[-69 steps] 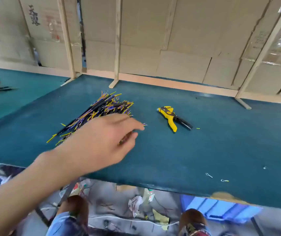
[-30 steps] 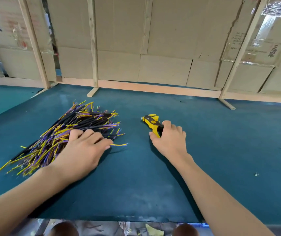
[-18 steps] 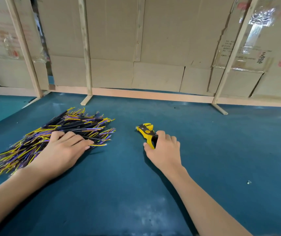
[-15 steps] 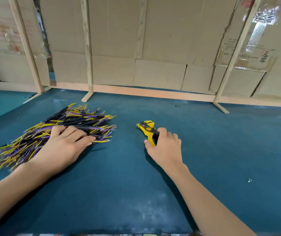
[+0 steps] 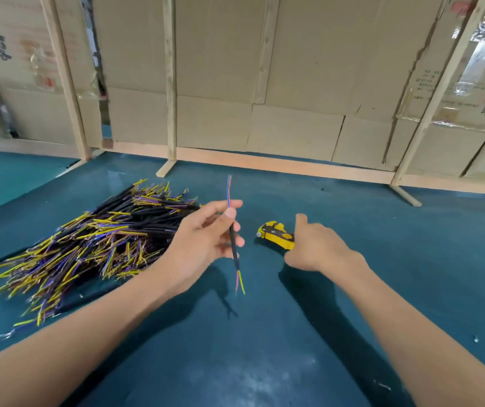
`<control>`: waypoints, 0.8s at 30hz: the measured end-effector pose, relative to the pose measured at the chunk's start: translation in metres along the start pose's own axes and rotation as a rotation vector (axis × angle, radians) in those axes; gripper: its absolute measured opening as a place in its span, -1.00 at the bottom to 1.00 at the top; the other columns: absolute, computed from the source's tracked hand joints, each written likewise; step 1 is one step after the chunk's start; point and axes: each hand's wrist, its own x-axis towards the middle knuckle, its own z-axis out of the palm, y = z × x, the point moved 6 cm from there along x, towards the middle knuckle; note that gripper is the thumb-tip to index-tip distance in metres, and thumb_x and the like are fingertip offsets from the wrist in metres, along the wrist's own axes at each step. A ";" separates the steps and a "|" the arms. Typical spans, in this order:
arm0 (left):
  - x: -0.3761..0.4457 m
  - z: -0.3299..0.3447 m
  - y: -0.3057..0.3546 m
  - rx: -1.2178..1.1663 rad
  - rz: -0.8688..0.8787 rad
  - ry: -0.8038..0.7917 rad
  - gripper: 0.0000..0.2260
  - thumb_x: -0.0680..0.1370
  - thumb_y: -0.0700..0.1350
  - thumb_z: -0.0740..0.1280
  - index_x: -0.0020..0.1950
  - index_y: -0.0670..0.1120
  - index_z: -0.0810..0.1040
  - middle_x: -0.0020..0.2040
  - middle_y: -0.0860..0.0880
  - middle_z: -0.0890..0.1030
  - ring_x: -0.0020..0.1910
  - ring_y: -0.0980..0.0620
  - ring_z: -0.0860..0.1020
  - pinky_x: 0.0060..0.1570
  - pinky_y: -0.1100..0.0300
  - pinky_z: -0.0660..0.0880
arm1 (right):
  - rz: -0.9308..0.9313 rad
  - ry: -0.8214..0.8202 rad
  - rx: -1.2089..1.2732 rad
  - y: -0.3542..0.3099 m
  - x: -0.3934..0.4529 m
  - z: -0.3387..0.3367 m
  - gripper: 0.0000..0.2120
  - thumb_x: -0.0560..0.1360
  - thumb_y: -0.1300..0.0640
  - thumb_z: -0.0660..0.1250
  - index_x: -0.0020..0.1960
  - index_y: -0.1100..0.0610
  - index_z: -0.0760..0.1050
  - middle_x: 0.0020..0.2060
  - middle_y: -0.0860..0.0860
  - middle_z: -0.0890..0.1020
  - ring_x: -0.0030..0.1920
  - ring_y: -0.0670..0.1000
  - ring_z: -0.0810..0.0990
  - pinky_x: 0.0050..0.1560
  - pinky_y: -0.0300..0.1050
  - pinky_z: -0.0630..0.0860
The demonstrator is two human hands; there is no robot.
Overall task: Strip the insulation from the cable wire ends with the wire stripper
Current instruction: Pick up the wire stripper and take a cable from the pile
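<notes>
One cable (image 5: pixel 233 245) is pinched between thumb and fingers (image 5: pixel 236 203) of the left hand (image 5: pixel 198 245) and held nearly upright above the worktop (image 5: pixel 411 259), clear of the pile of cables (image 5: pixel 94 239) that lies to its left. Thin coloured wires are fanned out at both its ends, above and below the black sheath. The wire stripper (image 5: pixel 276 238) lies on the worktop just right of the cable, and the right hand (image 5: pixel 314 248) is curled over its handles with the index finger raised; whether the handles are fully gripped cannot be told, since they are hidden under the hand.

The step in hand is judged to be taking up the tool. It is best done if the handles are seated fully in the palm before the tool is lifted, so that the yellow head is left free and pointed towards the cable. The cable should be pinched close to the end to be stripped, so that the thin wires are kept from bending away when fed into the head. Only one end should be presented at a time.
</notes>
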 end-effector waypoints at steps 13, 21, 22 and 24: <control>-0.004 -0.012 -0.013 -0.050 0.045 -0.060 -0.67 0.53 -0.13 0.41 0.30 0.02 0.60 -0.07 -0.11 0.56 -0.24 -0.18 0.65 -0.29 -0.09 0.61 | -0.339 0.486 0.903 -0.012 -0.044 -0.001 -0.77 0.54 0.09 0.43 -0.17 -0.02 0.39 -0.38 -0.07 0.50 -0.38 -0.06 0.44 -0.34 -0.31 0.36; -0.012 0.000 -0.008 0.157 0.197 -0.128 -0.62 0.54 -0.11 0.39 0.37 0.07 0.56 -0.06 -0.02 0.60 -0.35 -0.10 0.60 -0.45 0.07 0.56 | -0.429 0.278 1.544 -0.036 -0.055 -0.004 -0.91 0.55 0.05 0.40 -0.04 0.03 0.67 -0.20 0.07 0.72 -0.18 0.05 0.67 -0.12 -0.11 0.58; -0.013 0.002 -0.009 0.165 0.187 -0.145 -0.62 0.55 -0.11 0.37 0.38 0.05 0.56 -0.04 -0.03 0.62 -0.35 -0.10 0.61 -0.46 0.08 0.56 | -0.423 0.228 1.613 -0.036 -0.053 -0.004 -0.90 0.54 0.07 0.41 -0.04 0.05 0.69 -0.15 0.10 0.72 -0.15 0.07 0.66 -0.13 -0.06 0.57; -0.013 0.006 -0.011 0.184 0.160 -0.185 -0.61 0.56 -0.11 0.36 0.39 0.04 0.55 -0.01 -0.05 0.66 -0.36 -0.12 0.60 -0.49 0.10 0.55 | -0.424 0.150 1.698 -0.038 -0.051 -0.003 -0.89 0.52 0.10 0.43 -0.02 0.07 0.71 -0.08 0.12 0.72 -0.10 0.08 0.65 -0.14 -0.01 0.55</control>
